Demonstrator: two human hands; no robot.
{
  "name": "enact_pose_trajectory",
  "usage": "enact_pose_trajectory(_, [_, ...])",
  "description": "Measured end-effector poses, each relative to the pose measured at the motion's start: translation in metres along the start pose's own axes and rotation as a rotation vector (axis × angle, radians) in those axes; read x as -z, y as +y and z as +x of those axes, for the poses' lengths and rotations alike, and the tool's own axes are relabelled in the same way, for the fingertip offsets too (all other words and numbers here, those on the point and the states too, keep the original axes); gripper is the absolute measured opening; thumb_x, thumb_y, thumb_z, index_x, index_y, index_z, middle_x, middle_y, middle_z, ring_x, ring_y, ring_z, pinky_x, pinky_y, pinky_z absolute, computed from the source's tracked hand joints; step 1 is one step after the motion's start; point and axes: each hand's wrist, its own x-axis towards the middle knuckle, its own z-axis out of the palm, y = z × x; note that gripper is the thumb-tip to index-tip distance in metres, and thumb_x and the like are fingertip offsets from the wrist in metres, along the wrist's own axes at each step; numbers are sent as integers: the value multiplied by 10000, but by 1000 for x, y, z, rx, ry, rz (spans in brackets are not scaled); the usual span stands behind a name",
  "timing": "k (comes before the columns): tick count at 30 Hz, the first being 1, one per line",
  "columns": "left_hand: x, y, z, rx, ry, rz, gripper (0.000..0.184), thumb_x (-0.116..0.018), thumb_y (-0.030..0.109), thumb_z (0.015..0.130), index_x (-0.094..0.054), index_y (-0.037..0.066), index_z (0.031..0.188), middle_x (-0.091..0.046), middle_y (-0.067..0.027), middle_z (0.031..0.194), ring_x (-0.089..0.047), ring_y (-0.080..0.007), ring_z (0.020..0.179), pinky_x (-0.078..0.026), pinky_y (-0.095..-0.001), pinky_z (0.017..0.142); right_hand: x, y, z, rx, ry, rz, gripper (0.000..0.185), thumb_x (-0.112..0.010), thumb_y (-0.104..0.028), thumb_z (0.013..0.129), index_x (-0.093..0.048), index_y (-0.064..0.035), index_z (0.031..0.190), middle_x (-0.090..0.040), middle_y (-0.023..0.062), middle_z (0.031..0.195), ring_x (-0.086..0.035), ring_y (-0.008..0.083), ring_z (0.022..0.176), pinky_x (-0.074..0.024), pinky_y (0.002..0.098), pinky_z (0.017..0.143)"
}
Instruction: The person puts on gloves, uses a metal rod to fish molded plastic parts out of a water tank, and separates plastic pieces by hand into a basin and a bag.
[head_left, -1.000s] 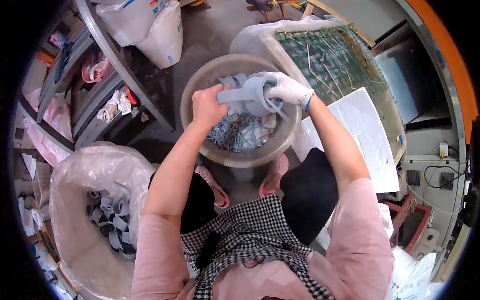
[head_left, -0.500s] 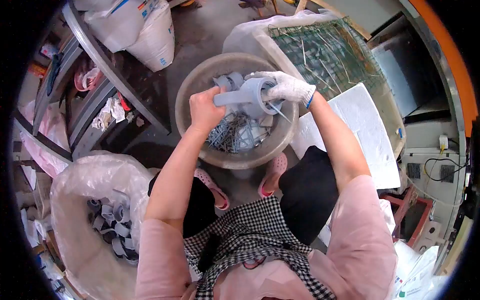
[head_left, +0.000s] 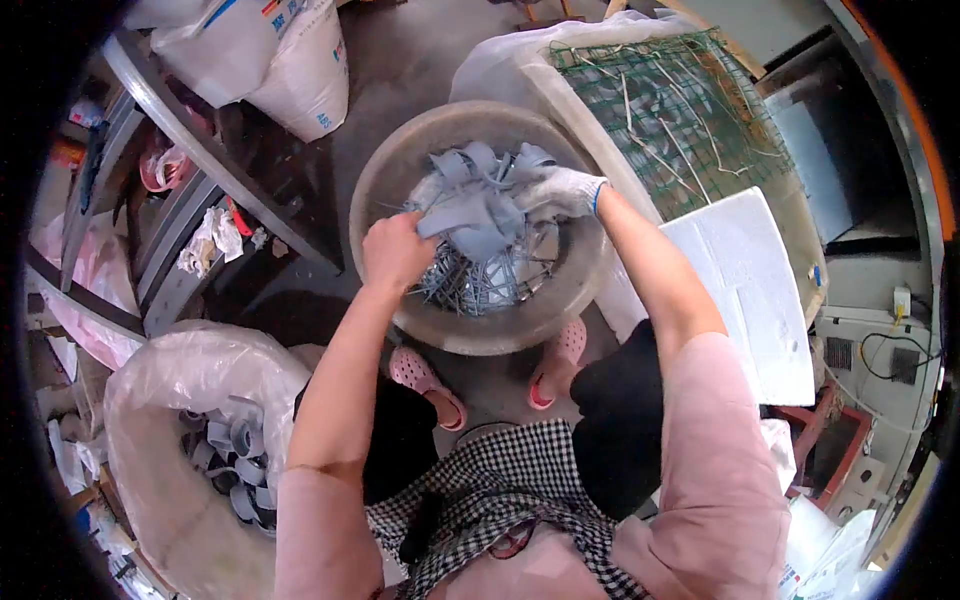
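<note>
My left hand (head_left: 395, 250), bare, is closed on the flat strip end of a grey plastic ring-shaped piece (head_left: 478, 232) held over a large round tub (head_left: 375, 235). My right hand (head_left: 562, 193), in a white knit glove, is closed at the right side of the same piece. Its fingertips are blurred and partly hidden. In the tub below lie many thin grey plastic sticks (head_left: 470, 285). More curved grey pieces (head_left: 468, 162) are behind the held one, near the tub's far side.
A plastic-lined bin (head_left: 150, 430) holding several grey ring pieces (head_left: 245, 440) stands at the lower left. Green wire mesh (head_left: 680, 120) covers a container at the upper right, beside a white foam board (head_left: 750, 290). A metal rack (head_left: 200, 150) and white sacks (head_left: 300, 80) are at the left.
Both hands have moved down into the tub with the grey ring piece, which has tipped and blurred. The right hand has shifted lower. The camera view has moved slightly.
</note>
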Motion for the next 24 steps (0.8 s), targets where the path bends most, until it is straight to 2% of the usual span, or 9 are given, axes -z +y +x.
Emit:
enact_pose_trajectory(2, [12,-2,4,80,-65,69,235,-670,264,741,-719,94,896,-660,-212,805,-636,-393,820,-504,-471,758,12,18,37,-96,128,67,419,-678,-99,750,-618,-46,1162,-628,107,1142,-633,235,982,-511,376,827])
enact_pose_trajectory(4, [27,4,1,204,-126,129,246,-678,268,747,-716,66,881,-656,-221,808,-633,-394,822,-498,-481,756,1,37,79,-401,277,-900,528,-683,-218,747,-563,-55,1234,-598,187,1196,-630,318,1028,-505,420,867])
enact_pose_trajectory(5, [27,3,2,215,-136,137,246,-678,268,747,-716,66,881,-656,-221,808,-633,-394,822,-498,-481,756,-18,45,79,-331,346,-984,412,-506,-201,872,-548,-67,1259,-591,221,1210,-595,344,1108,-493,465,887])
enact_pose_trajectory(6, [27,0,2,223,-111,105,263,-688,278,755,-713,49,881,-656,-225,808,-636,-394,816,-500,-468,747,-29,75,107,-386,443,-939,523,-586,-264,793,-495,-78,1274,-552,228,1248,-581,371,1106,-483,456,913])
enact_pose_trajectory(8, [26,-6,5,249,-97,79,282,-698,289,764,-710,32,881,-656,-228,809,-638,-394,810,-502,-456,737,-60,94,128,-370,723,-952,334,-418,-189,913,-589,-62,1170,-598,195,1194,-607,335,1080,-493,437,911])
enact_pose_trajectory(11, [40,-11,15,481,17,-408,407,-705,356,817,-652,-45,771,-604,-92,607,-596,-186,565,-481,-325,592,-55,112,148,-332,812,-880,404,-563,-262,809,-546,-45,1149,-583,208,1193,-592,347,1089,-488,451,902])
enact_pose_trajectory(14, [42,-20,15,568,-69,-842,381,-711,351,833,-590,10,715,-553,-33,591,-517,-117,493,-400,-277,467,-40,57,101,-290,576,-989,356,-563,-251,811,-574,-31,1091,-606,203,1152,-602,337,1073,-498,437,882])
enact_pose_trajectory(22, [27,3,12,202,91,-873,368,-669,359,873,-692,-3,934,-662,-29,812,-560,-89,728,-439,-241,672,-6,-56,-29,233,98,-718,553,-565,-160,727,-569,-110,1278,-602,233,1183,-536,313,1166,-427,326,951])
enact_pose_trajectory(24, [24,12,5,75,111,-804,372,-671,329,869,-686,4,1049,-687,-45,838,-591,-107,793,-467,-279,742,-15,-66,-48,257,103,-530,589,-512,-53,705,-548,-40,1293,-607,96,1159,-544,143,996,-446,269,869])
